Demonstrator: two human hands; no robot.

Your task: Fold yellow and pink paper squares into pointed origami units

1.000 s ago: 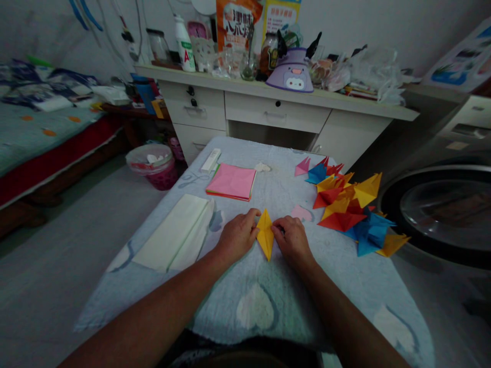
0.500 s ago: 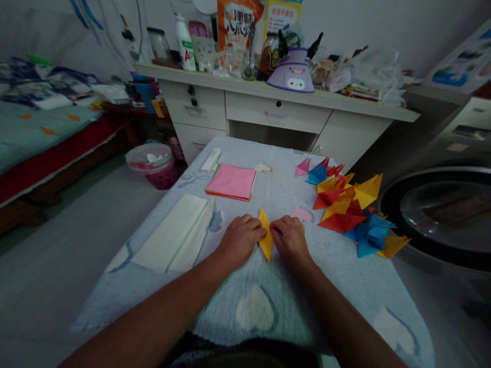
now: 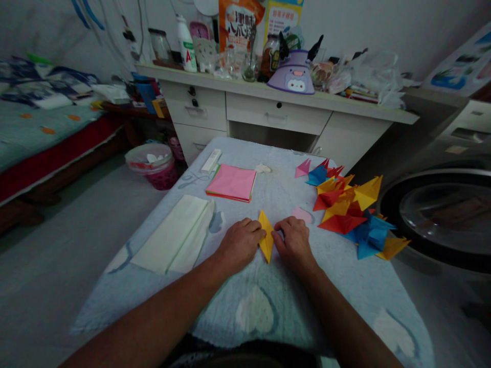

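A yellow folded paper [image 3: 266, 239], shaped like a narrow diamond, lies on the cloth-covered table between my hands. My left hand [image 3: 242, 240] pinches its left edge, thumb on top. On the other side, my right hand [image 3: 293, 239] has its curled fingers and thumb at the paper's right corner. Beyond the hands is a stack of square coloured paper [image 3: 231, 182] with a pink sheet uppermost. Several folded paper cranes [image 3: 343, 204] in yellow, red, blue and pink are heaped at the table's right side.
A folded pale cloth or paper [image 3: 174, 234] lies on the left of the table [image 3: 253, 312]. Behind it rests a small white box [image 3: 211, 161]. A cluttered white desk [image 3: 253, 87] stands at the back, a washing machine [image 3: 452, 153] at right, a pink bin [image 3: 153, 163] at left.
My right thumb and fingers have shifted slightly at the paper's right edge, with the thumb now lower and more apart from the forefinger. My left hand stays in place.
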